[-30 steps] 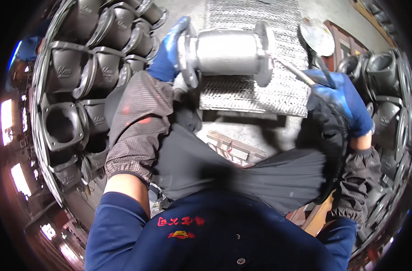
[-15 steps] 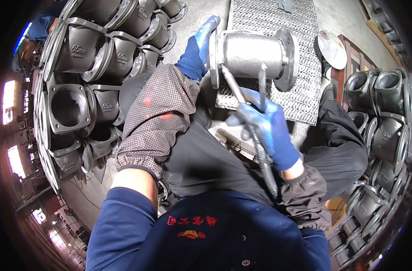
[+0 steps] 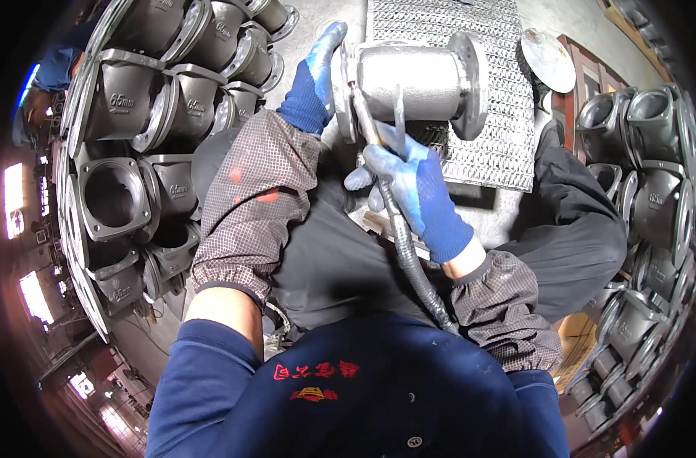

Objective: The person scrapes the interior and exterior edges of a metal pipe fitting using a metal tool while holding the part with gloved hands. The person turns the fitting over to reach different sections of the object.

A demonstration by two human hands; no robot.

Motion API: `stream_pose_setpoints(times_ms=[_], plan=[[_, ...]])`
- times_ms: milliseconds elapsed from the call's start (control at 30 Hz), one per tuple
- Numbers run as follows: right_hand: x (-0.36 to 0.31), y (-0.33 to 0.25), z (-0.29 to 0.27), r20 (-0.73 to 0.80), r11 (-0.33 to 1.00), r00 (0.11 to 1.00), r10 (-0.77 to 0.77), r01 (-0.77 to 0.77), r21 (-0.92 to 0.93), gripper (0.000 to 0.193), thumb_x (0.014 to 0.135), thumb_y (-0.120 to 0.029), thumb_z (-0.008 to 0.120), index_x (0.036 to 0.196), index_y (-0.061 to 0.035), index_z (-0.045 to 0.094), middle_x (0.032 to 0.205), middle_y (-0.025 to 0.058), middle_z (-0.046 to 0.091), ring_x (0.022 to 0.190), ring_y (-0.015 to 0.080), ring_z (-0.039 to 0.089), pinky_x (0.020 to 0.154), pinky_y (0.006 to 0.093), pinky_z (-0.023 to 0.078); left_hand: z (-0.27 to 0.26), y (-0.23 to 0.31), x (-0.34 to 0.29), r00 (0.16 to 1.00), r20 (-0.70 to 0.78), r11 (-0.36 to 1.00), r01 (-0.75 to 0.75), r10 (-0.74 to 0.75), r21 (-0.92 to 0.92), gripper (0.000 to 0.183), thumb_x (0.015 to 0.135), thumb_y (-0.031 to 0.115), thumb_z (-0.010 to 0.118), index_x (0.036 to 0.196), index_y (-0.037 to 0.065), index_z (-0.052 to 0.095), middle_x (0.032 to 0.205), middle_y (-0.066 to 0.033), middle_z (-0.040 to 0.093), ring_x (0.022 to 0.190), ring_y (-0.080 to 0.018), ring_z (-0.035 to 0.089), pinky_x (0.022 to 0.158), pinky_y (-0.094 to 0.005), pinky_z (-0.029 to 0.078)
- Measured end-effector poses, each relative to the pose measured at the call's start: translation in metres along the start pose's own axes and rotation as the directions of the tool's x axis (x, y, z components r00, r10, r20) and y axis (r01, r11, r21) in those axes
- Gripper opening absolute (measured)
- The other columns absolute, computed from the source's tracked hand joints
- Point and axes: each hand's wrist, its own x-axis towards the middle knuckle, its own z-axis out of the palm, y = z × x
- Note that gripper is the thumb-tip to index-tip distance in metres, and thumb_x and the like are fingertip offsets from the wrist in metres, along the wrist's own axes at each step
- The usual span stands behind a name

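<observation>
A grey flanged cast-metal pipe body (image 3: 409, 80) lies on its side in front of me, a flange at each end. My left hand (image 3: 317, 72), in a blue glove, is gripping its left flange (image 3: 345, 91); the digit that shows points upward, and the other fingers are partly hidden. In my gloved right hand (image 3: 413, 172) is a slim pen-shaped air grinder (image 3: 367, 122) with a ribbed hose (image 3: 409, 252) running down toward my lap. Its tip meets the inner side of the left flange. A thin grey bar (image 3: 399, 111) sticks up from the same hand, in front of the barrel.
Under the casting is a textured metal plate (image 3: 504, 149). Similar castings are stacked high at left (image 3: 123, 95) and right (image 3: 657, 198). A pale round disc (image 3: 548, 61) sits beyond the plate, beside a reddish frame (image 3: 568, 99). My legs flank the work.
The casting, both hands and the grinder appear shifted left and slightly up in the picture, as do the surroundings. The grinder stands steeper, with its tip still at the left flange.
</observation>
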Motion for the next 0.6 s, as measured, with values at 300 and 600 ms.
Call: stream_pose_setpoints(times_ms=[300,600], plan=[[0.001,0.003,-0.006,0.033,0.994,0.999,-0.026,0.023,0.105,0.035,0.091,-0.012,0.048,0.123,0.0004,0.048,0.070,0.0086,0.059,0.042,0.0077,0.049,0.038,0.0188,0.039,0.010,-0.003,-0.006,0.997,0.077,0.998,-0.027,0.031,-0.064,0.024,0.091,0.029,0.053,0.088,0.006,0.059,0.078,-0.0043,0.061,0.069,-0.0141,0.060,0.064,-0.0259,0.050],[-0.014,0.005,-0.014,0.030,0.998,0.999,-0.018,0.016,0.059,0.040,0.091,-0.012,0.050,0.129,-0.0006,0.045,0.068,0.0084,0.060,0.043,0.0070,0.049,0.038,0.0197,0.039,0.008,-0.006,0.004,0.996,0.033,0.996,-0.088,0.087,0.015,0.023,0.091,0.028,0.052,0.088,0.007,0.059,0.075,-0.0058,0.062,0.066,-0.0165,0.061,0.063,-0.0287,0.052]])
